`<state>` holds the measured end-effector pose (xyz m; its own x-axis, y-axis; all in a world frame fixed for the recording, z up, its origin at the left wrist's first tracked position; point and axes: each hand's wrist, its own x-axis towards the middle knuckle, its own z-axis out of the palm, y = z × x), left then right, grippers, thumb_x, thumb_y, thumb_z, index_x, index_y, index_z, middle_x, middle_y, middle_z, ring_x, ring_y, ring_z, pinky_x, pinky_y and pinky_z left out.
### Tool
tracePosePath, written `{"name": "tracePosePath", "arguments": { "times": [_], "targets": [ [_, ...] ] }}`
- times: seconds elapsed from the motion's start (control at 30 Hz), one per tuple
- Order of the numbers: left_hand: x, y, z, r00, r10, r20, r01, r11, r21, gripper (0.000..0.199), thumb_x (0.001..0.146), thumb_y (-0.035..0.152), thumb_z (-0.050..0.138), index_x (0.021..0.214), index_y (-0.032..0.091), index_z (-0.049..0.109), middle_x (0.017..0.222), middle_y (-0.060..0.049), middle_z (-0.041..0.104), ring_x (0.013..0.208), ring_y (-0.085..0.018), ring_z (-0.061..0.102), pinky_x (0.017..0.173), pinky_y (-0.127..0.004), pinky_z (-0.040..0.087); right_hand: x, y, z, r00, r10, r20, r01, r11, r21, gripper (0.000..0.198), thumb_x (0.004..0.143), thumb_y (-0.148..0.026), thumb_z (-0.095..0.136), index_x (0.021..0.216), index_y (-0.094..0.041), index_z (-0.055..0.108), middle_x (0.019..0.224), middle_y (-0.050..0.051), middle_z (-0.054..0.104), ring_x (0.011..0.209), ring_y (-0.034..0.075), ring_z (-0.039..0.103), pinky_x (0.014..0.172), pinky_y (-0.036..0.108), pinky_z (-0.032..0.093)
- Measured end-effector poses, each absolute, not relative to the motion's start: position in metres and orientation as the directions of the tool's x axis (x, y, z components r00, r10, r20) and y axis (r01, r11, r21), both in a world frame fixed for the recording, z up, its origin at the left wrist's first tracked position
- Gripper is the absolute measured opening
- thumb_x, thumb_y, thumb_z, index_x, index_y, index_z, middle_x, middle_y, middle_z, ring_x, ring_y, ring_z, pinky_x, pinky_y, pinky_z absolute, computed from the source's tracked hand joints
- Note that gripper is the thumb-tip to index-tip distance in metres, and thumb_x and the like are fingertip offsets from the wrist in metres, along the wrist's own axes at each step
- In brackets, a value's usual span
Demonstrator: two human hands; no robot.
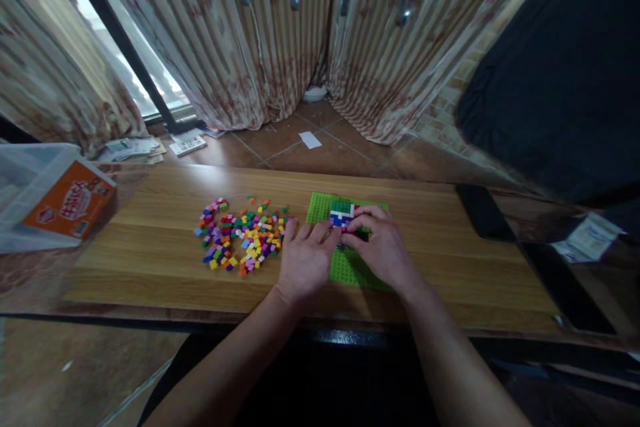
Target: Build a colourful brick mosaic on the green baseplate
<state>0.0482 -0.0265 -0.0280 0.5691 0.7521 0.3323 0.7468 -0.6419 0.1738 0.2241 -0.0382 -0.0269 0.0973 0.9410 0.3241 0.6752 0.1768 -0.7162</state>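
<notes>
Right hand (383,247) curled, left hand (306,259) flatter, both at the brick block (342,215) just ahead of them on the green baseplate (353,272); from here I cannot tell whether either grips.

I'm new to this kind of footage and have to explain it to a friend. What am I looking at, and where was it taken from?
There is no machine here, just a person's bare hands, seen from a camera on their head looking forward and down. On the wooden tabletop lies a heap of loose bricks in many colours, and to its right a green studded plate. The left hand and right hand meet over the plate, fingers at a small brick build. Whether either one pinches a loose brick is hidden.
</notes>
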Motion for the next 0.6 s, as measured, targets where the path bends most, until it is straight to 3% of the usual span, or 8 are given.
{"name": "tracePosePath", "arguments": {
  "times": [0.23, 0.5, 0.6],
  "targets": [
    [0.046, -0.023, -0.040, 0.548, 0.750, 0.372, 0.716, -0.650, 0.255, 0.037, 0.091, 0.015, 0.050, 0.123, 0.023, 0.068, 0.120, -0.009, 0.071, 0.102, -0.029, 0.065, 0.100, -0.052, 0.042, 0.222, -0.037, -0.028, 0.156, 0.938, 0.308, 0.645, 0.139, -0.751, 0.007, 0.080, -0.026, 0.071, 0.074, -0.024, 0.070, 0.105, 0.005, 0.062, 0.106, 0.025, 0.058, 0.098, 0.046, 0.044],
    [0.048, -0.018, -0.043, 0.374, 0.854, 0.362, 0.525, -0.516, 0.676, 0.032, 0.092, 0.012, 0.048, 0.118, 0.016, 0.066, 0.109, -0.010, 0.073, 0.099, -0.022, 0.068, 0.090, -0.037, 0.053, 0.219, -0.035, -0.032, 0.215, 0.928, 0.305, 0.632, 0.106, -0.768, 0.009, 0.075, -0.025, 0.077, 0.071, -0.024, 0.069, 0.101, 0.005, 0.061, 0.102, 0.026, 0.059, 0.096, 0.048, 0.044],
    [0.050, -0.019, -0.042, 0.348, 0.870, 0.349, 0.450, -0.481, 0.752, 0.028, 0.091, 0.012, 0.051, 0.113, 0.016, 0.068, 0.109, -0.011, 0.073, 0.100, -0.022, 0.068, 0.091, -0.036, 0.054, 0.219, -0.034, -0.033, 0.223, 0.925, 0.307, 0.622, 0.108, -0.776, 0.010, 0.075, -0.028, 0.078, 0.071, -0.024, 0.069, 0.099, 0.004, 0.061, 0.101, 0.026, 0.060, 0.096, 0.048, 0.044]
  ]
}}
